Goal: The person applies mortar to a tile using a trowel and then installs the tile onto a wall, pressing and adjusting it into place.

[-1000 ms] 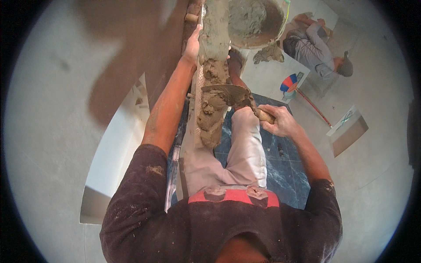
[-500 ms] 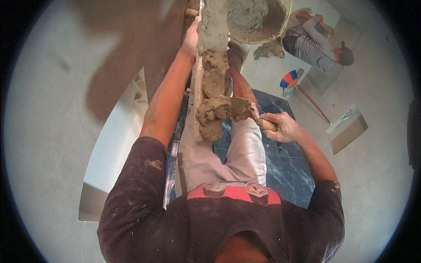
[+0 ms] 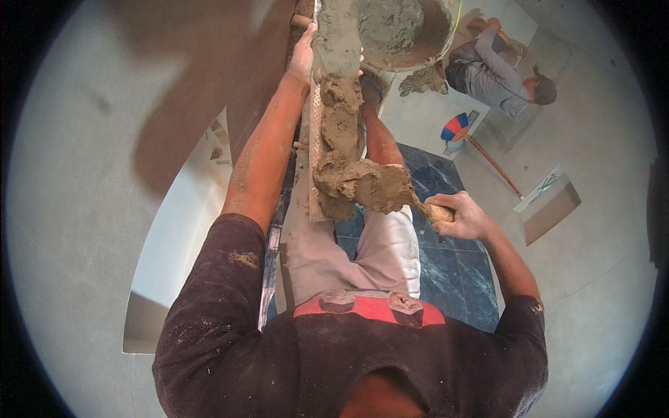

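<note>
My left hand (image 3: 302,59) grips a long narrow board (image 3: 316,129) from its left side, and fingertips show past its right edge. Thick wet mortar (image 3: 339,115) covers the board's upper side, smooth at the far part and lumpy nearer me. My right hand (image 3: 463,214) is closed around the wooden handle of a trowel (image 3: 437,212). The trowel's blade lies over the near end of the board, hidden beneath a heap of mortar (image 3: 380,187) that joins the mortar on the board.
A round tub of mortar (image 3: 404,31) stands at the far right of the board. Beyond it another person (image 3: 491,76) crouches beside a pale slab. A red-and-blue broom (image 3: 456,128) lies at right. Dark blue marbled tiles (image 3: 446,268) cover the floor, and a wall recess (image 3: 185,230) is at left.
The trowel and my right hand have shifted slightly right and nearer me. The blade's mortar heap now shows a broader face. My left hand keeps its hold on the board.
</note>
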`<control>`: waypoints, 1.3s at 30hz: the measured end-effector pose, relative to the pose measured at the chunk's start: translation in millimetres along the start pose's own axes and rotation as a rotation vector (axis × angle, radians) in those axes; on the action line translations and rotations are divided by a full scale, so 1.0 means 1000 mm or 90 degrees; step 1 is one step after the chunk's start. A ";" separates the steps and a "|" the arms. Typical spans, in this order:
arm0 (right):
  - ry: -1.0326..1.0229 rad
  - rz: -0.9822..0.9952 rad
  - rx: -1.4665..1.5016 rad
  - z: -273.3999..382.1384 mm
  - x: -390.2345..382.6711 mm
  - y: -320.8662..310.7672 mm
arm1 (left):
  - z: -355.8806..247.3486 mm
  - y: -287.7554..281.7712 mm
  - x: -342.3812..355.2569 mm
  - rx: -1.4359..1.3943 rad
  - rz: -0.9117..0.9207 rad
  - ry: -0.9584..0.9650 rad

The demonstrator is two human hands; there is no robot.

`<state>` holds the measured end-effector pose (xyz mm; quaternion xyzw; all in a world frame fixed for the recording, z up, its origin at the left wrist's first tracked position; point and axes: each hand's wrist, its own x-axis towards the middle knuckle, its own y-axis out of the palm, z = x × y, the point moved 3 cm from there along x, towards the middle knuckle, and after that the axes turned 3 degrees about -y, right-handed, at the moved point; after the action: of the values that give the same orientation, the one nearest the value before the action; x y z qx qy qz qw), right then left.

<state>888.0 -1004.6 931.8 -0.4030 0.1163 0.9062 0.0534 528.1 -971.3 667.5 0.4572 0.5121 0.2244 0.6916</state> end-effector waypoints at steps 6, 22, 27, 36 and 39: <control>-0.031 -0.127 -0.011 0.001 -0.017 -0.024 | -0.004 -0.017 0.006 0.059 -0.028 0.037; 0.143 -0.636 -0.378 -0.079 0.177 -0.104 | -0.008 0.009 -0.003 -0.022 0.087 -0.010; 0.154 -0.588 -0.347 -0.073 0.177 -0.093 | -0.008 0.001 -0.005 -0.018 -0.007 0.025; 0.106 -0.545 -0.094 -0.100 0.213 -0.119 | 0.002 0.038 -0.016 0.108 -0.112 0.028; 0.147 -0.561 -0.075 -0.136 0.236 -0.133 | -0.002 0.028 -0.008 0.113 -0.083 0.038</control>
<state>853.1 -909.5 645.8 -0.5144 -0.1129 0.7516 0.3971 527.4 -962.9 695.5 0.4753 0.5790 0.1466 0.6460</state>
